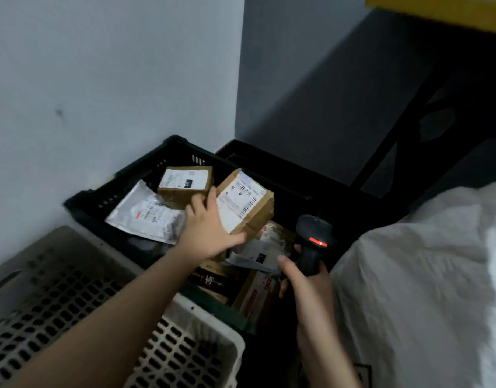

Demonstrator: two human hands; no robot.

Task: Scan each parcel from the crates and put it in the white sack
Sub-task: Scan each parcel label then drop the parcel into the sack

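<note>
Left hand [206, 233]: gripping a cardboard parcel [245, 204], lifted and tilted above the black crate [123, 177], white label up; fingers mostly hidden behind the box, thumb along its lower edge.
Right hand [305, 278]: wrapped round the handle of a dark scanner [314, 242], red light showing at its head.
Second cardboard box [185, 183] and grey mailer bag [146, 214]: lying in the black crate.
More parcels [255, 275]: heaped below the hands, blurred, labels unreadable.
White sack [423, 275]: at right, cut off by frame edge.
Pale perforated crate [185, 345]: lower left, partly hidden by forearm.
Second black crate [269, 163]: in the corner, interior too dark to read.
</note>
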